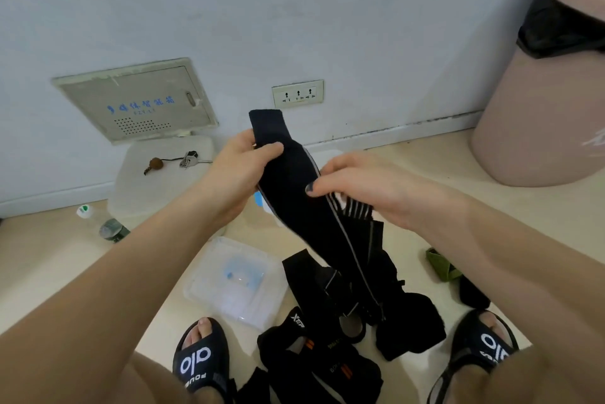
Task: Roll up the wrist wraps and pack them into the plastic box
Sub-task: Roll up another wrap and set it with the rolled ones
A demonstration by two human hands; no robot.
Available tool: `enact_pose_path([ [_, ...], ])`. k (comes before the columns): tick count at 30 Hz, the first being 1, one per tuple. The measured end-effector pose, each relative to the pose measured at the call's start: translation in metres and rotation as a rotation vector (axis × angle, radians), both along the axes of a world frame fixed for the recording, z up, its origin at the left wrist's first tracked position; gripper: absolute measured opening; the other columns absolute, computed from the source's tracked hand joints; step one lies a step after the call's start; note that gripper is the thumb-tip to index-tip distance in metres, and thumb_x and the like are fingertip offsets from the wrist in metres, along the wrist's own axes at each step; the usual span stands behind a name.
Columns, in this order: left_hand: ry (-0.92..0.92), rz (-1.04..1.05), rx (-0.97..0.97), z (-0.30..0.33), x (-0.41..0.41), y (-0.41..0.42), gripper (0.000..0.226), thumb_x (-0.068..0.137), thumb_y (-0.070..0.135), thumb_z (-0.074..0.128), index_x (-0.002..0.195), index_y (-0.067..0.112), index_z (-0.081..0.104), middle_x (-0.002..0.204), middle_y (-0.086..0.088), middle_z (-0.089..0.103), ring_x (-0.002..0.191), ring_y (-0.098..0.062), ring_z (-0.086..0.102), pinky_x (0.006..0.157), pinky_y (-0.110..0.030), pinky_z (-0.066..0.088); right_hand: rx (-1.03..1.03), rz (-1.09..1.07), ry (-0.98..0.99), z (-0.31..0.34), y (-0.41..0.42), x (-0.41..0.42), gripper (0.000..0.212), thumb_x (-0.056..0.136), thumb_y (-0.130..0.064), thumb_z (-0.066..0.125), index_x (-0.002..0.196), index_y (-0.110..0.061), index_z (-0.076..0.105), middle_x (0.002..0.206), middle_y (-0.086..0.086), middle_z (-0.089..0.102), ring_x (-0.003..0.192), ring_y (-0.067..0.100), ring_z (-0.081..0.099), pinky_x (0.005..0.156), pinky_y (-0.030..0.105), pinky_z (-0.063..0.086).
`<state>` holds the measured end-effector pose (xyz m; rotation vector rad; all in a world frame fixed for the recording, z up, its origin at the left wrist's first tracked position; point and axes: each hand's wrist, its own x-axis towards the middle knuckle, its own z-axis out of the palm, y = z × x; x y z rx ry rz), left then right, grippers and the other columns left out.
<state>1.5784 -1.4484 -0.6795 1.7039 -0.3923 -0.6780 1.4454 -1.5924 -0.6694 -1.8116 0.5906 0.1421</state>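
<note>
A long black elastic wrist wrap [307,204] hangs between both hands above a heap of black wraps [330,348] on the floor. A clear plastic box [235,282] sits left of the heap, between two black sandals [199,361].

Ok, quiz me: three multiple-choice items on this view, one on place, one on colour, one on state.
1. Where is the clear plastic box?
A. On the floor by the left foot
B. On the pink bin
C. In the right hand

2. What colour is the long wrist wrap being held?
A. Green
B. Black with a grey edge stripe
C. White

3. What state is that wrap in?
A. Rolled tight
B. Packed in the box
C. Unrolled, held by both hands

Answers: 1 A, it lies on the floor; 2 B, dark fabric, pale stripe; 3 C, left hand and right hand grip it stretched out.
</note>
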Motion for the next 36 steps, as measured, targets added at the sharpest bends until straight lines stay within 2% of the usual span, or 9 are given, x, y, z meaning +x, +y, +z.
enact_pose_path([
  [3, -0.256, 0.006, 0.157, -0.007, 0.007, 0.007, 0.047, 0.089, 0.025, 0.062, 0.133, 0.032, 0.047, 0.098, -0.006, 0.074, 0.092, -0.024, 0.073, 0.092, -0.048, 0.059, 0.082, -0.26, -0.197, 0.007, -0.013, 0.005, 0.006, 0.082, -0.01, 0.076, 0.078, -0.013, 0.072, 0.078, 0.0, 0.07, 0.064, 0.005, 0.064, 0.058, 0.02, 0.047],
  [7, -0.598, -0.112, 0.278, -0.008, -0.001, 0.008, 0.058, 0.097, 0.002, 0.049, 0.142, 0.035, 0.034, 0.067, -0.001, 0.043, 0.052, -0.015, 0.044, 0.051, -0.019, 0.039, 0.493, -0.393, -0.4, 0.02, -0.025, 0.008, 0.039, 0.088, 0.0, 0.063, 0.054, -0.018, 0.058, 0.056, -0.005, 0.044, 0.045, 0.006, 0.046, 0.048, 0.02, 0.042],
  [13, -0.586, -0.312, 0.346, -0.009, -0.007, 0.002, 0.025, 0.093, 0.015, 0.062, 0.116, 0.023, 0.069, 0.106, 0.009, 0.061, 0.092, 0.007, 0.059, 0.078, -0.009, 0.044, 0.853, -0.338, -0.49, 0.029, -0.022, 0.011, 0.017, 0.089, -0.007, 0.057, 0.078, -0.016, 0.05, 0.068, -0.004, 0.032, 0.057, 0.01, 0.031, 0.05, 0.02, 0.034],
  [16, -0.532, -0.385, 0.39, -0.019, -0.007, 0.0, 0.062, 0.074, 0.043, 0.075, 0.131, 0.023, 0.062, 0.124, 0.008, 0.051, 0.112, -0.009, 0.057, 0.098, -0.027, 0.047, 0.955, -0.288, -0.538, 0.035, -0.018, 0.011, 0.009, 0.079, -0.009, 0.062, 0.079, -0.014, 0.055, 0.068, -0.004, 0.035, 0.058, 0.01, 0.033, 0.056, 0.021, 0.034],
  [19, -0.579, -0.388, 0.42, -0.027, -0.004, -0.004, 0.077, 0.074, 0.045, 0.087, 0.14, 0.021, 0.055, 0.131, 0.009, 0.04, 0.117, -0.006, 0.046, 0.099, -0.02, 0.038, 1.027, -0.246, -0.551, 0.039, -0.016, 0.009, 0.008, 0.077, -0.009, 0.061, 0.082, -0.013, 0.055, 0.068, -0.003, 0.035, 0.057, 0.012, 0.034, 0.056, 0.021, 0.039],
  [22, -0.538, -0.418, 0.381, -0.031, -0.001, -0.006, 0.088, 0.059, 0.062, 0.085, 0.137, 0.03, 0.058, 0.133, 0.012, 0.04, 0.117, 0.001, 0.046, 0.094, -0.009, 0.035, 1.049, -0.206, -0.541, 0.04, -0.014, 0.009, 0.006, 0.079, -0.01, 0.059, 0.08, -0.013, 0.054, 0.067, -0.003, 0.033, 0.057, 0.012, 0.032, 0.055, 0.024, 0.043],
  [25, -0.439, -0.489, 0.282, -0.031, 0.0, -0.008, 0.058, 0.067, 0.056, 0.084, 0.121, 0.042, 0.069, 0.13, 0.021, 0.054, 0.118, 0.011, 0.051, 0.098, -0.013, 0.037, 1.034, -0.186, -0.534, 0.039, -0.014, 0.009, 0.007, 0.078, -0.011, 0.059, 0.078, -0.013, 0.053, 0.067, -0.004, 0.031, 0.062, 0.013, 0.023, 0.058, 0.023, 0.037],
  [29, -0.36, -0.526, 0.205, -0.027, -0.005, -0.011, 0.037, 0.078, 0.053, 0.078, 0.094, 0.02, 0.077, 0.104, -0.002, 0.075, 0.102, -0.031, 0.069, 0.101, -0.057, 0.05, 1.018, -0.225, -0.539, 0.041, -0.017, 0.007, 0.01, 0.078, -0.012, 0.059, 0.077, -0.015, 0.05, 0.067, -0.004, 0.029, 0.058, 0.012, 0.025, 0.058, 0.024, 0.036],
  [36, -0.342, -0.504, 0.217, -0.031, 0.002, -0.002, 0.043, 0.079, 0.052, 0.075, 0.079, 0.009, 0.069, 0.092, -0.013, 0.073, 0.091, -0.043, 0.067, 0.093, -0.058, 0.055, 0.654, -0.418, -0.536, 0.037, -0.035, 0.008, 0.02, 0.089, -0.011, 0.057, 0.074, -0.018, 0.046, 0.066, -0.005, 0.029, 0.063, 0.014, 0.017, 0.05, 0.022, 0.029],
])
